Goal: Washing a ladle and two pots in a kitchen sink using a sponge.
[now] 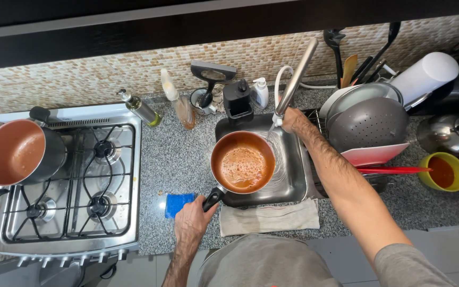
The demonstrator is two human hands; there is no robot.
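Copper-coloured frying pan (243, 162), black handle, level over sink (293, 180), foamy water inside.

Pan (243, 162) over sink (293, 175), stove (70, 186) left, rack (367, 127) seemingly right

Left hand (191, 222) closed in a tight grip, right arm stretched forward, right hand (292, 120) curled.

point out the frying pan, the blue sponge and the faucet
frying pan (243, 167), head view, on the wet copper-coloured inside of the pan.
blue sponge (178, 204), head view, on the middle of its top face.
faucet (297, 77), head view, midway along the metal spout.
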